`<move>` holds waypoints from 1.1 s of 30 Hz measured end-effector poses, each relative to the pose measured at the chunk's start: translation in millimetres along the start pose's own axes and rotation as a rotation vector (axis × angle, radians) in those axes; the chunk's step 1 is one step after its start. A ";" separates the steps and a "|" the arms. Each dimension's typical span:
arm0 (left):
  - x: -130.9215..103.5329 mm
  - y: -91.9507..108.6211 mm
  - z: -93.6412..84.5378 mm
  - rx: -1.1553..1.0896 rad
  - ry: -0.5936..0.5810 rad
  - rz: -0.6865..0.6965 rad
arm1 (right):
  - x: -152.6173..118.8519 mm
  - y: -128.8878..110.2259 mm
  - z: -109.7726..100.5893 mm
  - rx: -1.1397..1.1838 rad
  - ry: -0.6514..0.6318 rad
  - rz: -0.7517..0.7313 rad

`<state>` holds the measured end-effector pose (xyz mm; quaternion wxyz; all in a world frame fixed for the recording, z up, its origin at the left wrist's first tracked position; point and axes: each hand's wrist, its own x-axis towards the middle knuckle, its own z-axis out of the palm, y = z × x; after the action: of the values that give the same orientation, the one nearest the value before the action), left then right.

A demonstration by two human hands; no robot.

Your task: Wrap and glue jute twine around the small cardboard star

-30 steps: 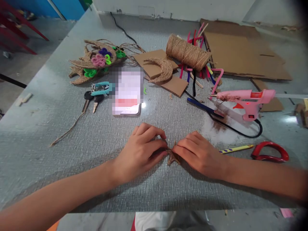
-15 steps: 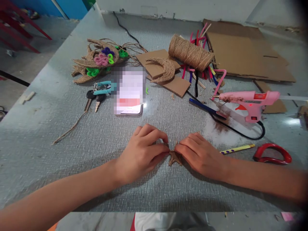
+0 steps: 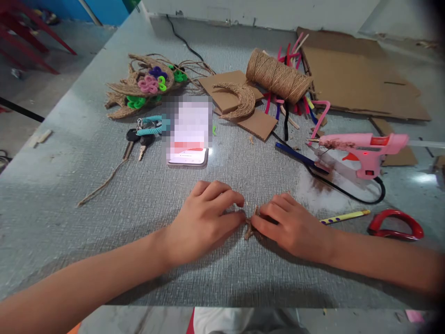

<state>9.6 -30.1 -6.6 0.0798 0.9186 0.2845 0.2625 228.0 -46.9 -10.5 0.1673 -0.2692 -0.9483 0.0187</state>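
Between my two hands, low on the grey table, lies a small brown star wrapped in twine (image 3: 249, 231). My left hand (image 3: 206, 222) has thumb and fingertips closed at the star's left point. From the other side my right hand (image 3: 288, 225) presses its fingers onto the star and hides much of it. Beyond them are a twine-covered crescent (image 3: 247, 103) resting on cardboard squares (image 3: 257, 124) and a roll of jute twine (image 3: 278, 76). A pink glue gun (image 3: 368, 144) lies on its side at the right.
Scissors with a red handle (image 3: 396, 225) and a yellow pencil (image 3: 345, 217) lie beside my right forearm. A lit phone (image 3: 189, 160), keys (image 3: 130, 141) and twine crescents with pipe-cleaner flowers (image 3: 114, 88) are at the left. A cardboard sheet (image 3: 354, 74) covers the back right; a black cord (image 3: 354, 198) loops from the glue gun.
My right hand's fingers have shifted slightly left over the star, covering more of it. My left hand stays nearly where it was. The view has moved a little.
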 end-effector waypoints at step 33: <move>-0.5 -2.3 2.0 -0.007 -0.016 0.036 | 1.8 2.7 -4.3 0.060 0.004 0.054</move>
<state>9.2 -28.5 -9.2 0.0804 0.9254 0.2661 0.2576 229.4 -44.0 -6.3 0.1764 -0.2898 -0.9393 0.0510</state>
